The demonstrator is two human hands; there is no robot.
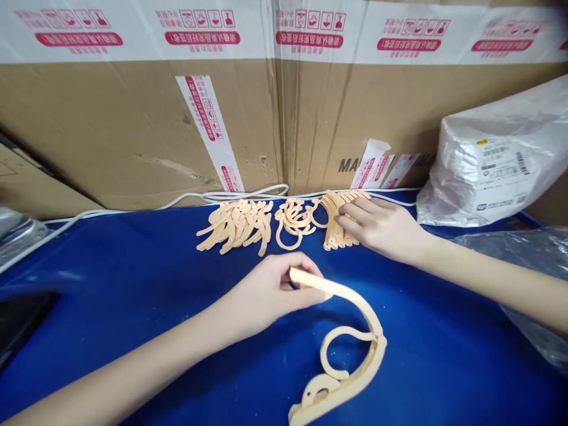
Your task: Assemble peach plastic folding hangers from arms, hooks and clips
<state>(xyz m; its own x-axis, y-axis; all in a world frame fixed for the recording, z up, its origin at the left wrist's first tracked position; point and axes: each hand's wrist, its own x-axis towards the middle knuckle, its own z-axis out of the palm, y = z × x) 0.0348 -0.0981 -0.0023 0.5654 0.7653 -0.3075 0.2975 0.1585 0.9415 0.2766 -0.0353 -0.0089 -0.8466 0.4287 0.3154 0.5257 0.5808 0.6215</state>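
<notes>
My left hand point(270, 290) is closed around one end of a beige folding hanger point(377, 349). Two curved arms of it meet at a joint on the right, with an open-ended hook ring and a small rounded piece on the inner side. Farther back, my right hand point(381, 231) reaches onto a row of curved beige hanger arms point(333, 222), its fingers bent and closed on one; the fingertips are partly hidden. Left of that row lie a small heap of beige hook rings point(290, 222) and a heap of wavy beige pieces point(242, 225).
Large cardboard boxes point(133, 130) stand along the back of the blue work surface point(177, 331). A white cable point(173, 204) runs before them. A wrapped white package point(492, 160) and clear plastic point(532, 254) are at right; a dark object point(22, 322) sits at left.
</notes>
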